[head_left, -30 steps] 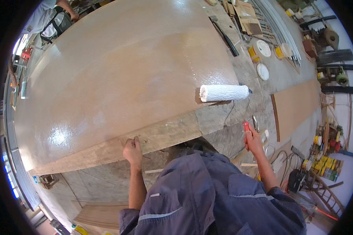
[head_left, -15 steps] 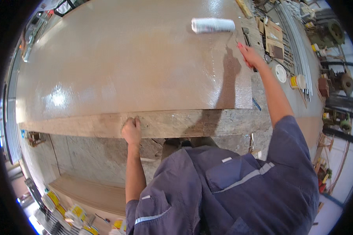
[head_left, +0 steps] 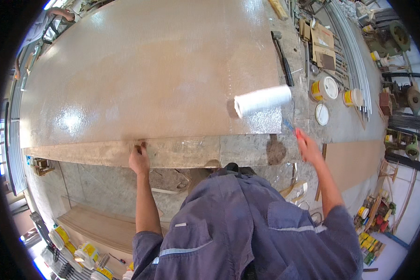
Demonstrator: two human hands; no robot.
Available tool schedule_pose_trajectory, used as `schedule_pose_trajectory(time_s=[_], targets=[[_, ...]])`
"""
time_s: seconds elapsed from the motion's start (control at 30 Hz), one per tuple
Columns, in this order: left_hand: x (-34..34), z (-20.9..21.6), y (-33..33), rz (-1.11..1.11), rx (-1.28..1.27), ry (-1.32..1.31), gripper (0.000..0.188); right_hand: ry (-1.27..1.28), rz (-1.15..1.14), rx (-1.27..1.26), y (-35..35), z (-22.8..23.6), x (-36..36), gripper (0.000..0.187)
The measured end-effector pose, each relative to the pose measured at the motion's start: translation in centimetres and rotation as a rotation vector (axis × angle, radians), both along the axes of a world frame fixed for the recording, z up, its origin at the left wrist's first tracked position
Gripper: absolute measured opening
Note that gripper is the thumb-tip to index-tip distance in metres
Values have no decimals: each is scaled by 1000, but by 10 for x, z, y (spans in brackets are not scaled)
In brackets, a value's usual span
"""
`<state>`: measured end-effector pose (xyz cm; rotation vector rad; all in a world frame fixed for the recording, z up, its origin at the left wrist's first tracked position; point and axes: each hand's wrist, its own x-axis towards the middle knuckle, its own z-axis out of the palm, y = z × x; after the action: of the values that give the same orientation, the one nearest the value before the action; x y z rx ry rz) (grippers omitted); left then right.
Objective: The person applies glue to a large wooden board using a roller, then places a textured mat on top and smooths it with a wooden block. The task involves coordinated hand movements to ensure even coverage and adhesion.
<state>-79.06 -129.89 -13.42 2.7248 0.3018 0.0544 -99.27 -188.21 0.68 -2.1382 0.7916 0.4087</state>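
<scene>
My right hand [head_left: 306,146] is closed around the red handle of a paint roller [head_left: 263,100]. The roller's fluffy white sleeve lies over the near right corner of a large tan sheet [head_left: 149,74], whose surface has wet, shiny patches. My left hand [head_left: 139,159] is at the sheet's front edge, fingers curled and pinched against it; the fingertips are partly hidden. Under that edge runs a worn wooden ledge [head_left: 186,150].
A hammer [head_left: 283,60] lies right of the sheet. Beyond are white buckets [head_left: 330,87], a round white lid [head_left: 322,114] and long metal pipes [head_left: 352,51]. More boards [head_left: 102,228] and buckets [head_left: 86,254] stand at lower left. Another tan board [head_left: 352,161] lies right of my arm.
The roller has come back toward me, from farther up the sheet to its near right corner, with my right hand drawn in. My left hand keeps its place at the sheet's edge. The view has shifted.
</scene>
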Motion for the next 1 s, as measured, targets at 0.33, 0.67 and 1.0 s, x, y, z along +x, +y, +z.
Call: schedule_pose_trajectory(time_s=[0.33, 0.67, 1.0], targets=[[1, -7, -3, 55, 40, -32, 39, -141, -12, -158, 5, -26, -11, 39], [12, -1, -8, 29, 138, 40, 36, -102, 87, 56, -25, -24, 445, 55], [4, 3, -7, 101, 139, 93, 35, -102, 145, 75, 2, -30, 226, 43]])
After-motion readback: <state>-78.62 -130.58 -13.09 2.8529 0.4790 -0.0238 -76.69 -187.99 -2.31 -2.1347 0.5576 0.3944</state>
